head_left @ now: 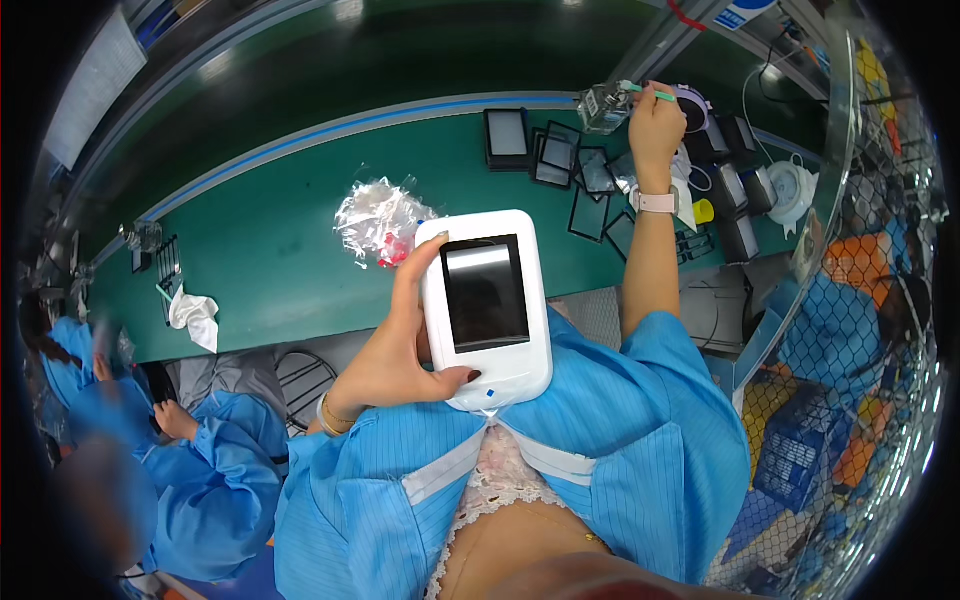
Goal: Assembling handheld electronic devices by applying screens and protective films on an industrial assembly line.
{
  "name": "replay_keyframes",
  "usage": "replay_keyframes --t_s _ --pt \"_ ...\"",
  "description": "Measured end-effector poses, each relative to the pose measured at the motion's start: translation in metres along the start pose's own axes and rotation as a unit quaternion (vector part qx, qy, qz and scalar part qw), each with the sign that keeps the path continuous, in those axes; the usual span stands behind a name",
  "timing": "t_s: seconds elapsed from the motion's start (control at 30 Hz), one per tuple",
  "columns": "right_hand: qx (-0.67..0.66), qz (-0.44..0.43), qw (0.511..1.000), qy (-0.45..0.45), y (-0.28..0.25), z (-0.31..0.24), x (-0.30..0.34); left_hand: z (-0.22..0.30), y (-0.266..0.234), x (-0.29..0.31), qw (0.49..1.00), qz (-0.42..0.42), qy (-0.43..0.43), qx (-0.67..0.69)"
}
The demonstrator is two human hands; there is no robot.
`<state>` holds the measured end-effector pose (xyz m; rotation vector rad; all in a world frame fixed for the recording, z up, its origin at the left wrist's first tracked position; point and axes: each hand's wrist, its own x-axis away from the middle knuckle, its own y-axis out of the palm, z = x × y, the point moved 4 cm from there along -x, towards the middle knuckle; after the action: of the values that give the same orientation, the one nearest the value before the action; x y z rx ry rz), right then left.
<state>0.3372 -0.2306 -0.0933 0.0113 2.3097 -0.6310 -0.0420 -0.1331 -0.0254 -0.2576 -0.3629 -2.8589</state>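
Observation:
My left hand (395, 340) grips a white handheld device (512, 377) by its left edge, fingers along the side and thumb on the lower front. Its dark rectangular screen (487, 305) faces up and reflects a pale band of light. At the far side of the bench, my right hand (657, 130) is closed on a thin green stick (664, 96), like a swab. The stick's pale end is at the top of a small clear bottle (598, 110); whether it dips inside, I cannot tell.
Crumpled clear plastic with red bits (378, 215) lies on the green bench (270, 225). Black frames (590, 215) and stacked screens (507, 135) sit near my right arm, with a yellow roll (703, 211). Wire mesh (850, 400) stands right; a co-worker's blue sleeve (235, 450) is left.

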Motion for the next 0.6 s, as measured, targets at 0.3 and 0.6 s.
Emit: replay_keyframes --t_s 0.3,0.6 --pt "0.146 0.01 0.98 -0.138 -0.077 0.056 -0.003 0.017 0.008 0.006 0.982 -0.056 0.12 -0.136" --pt "0.284 -0.024 0.958 0.025 -0.112 0.078 0.055 0.044 0.021 0.032 0.997 -0.05 0.046 -0.037"
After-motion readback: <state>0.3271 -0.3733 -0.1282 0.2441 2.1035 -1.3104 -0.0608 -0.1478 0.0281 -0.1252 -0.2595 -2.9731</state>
